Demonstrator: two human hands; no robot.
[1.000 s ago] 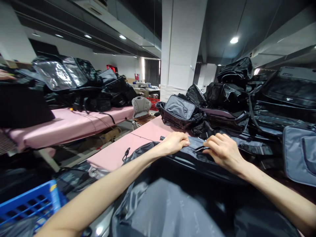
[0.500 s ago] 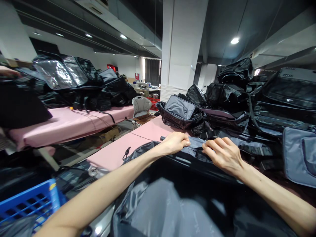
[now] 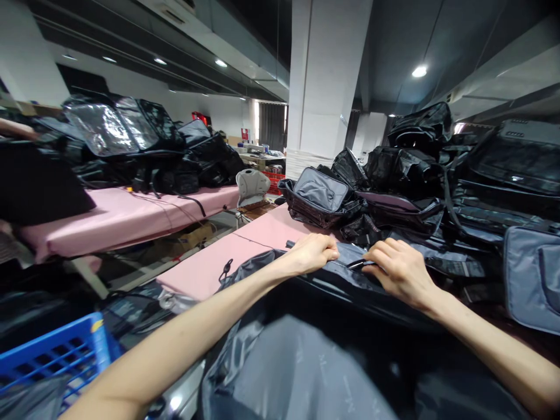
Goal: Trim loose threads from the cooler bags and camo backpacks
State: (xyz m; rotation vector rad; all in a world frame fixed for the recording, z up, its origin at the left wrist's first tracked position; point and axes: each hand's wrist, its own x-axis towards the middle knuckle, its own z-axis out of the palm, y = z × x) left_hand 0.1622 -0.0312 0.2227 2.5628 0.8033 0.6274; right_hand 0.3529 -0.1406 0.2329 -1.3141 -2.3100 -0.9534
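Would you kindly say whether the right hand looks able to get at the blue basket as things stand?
Probably not: the right hand seems to be pinching a slim dark piece at the far edge of the open bag, and the left forearm crosses between it and the blue basket.

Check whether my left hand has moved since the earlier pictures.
No, not noticeably: in view, your left hand keeps its place just below the grey-panelled bag on the pink table.
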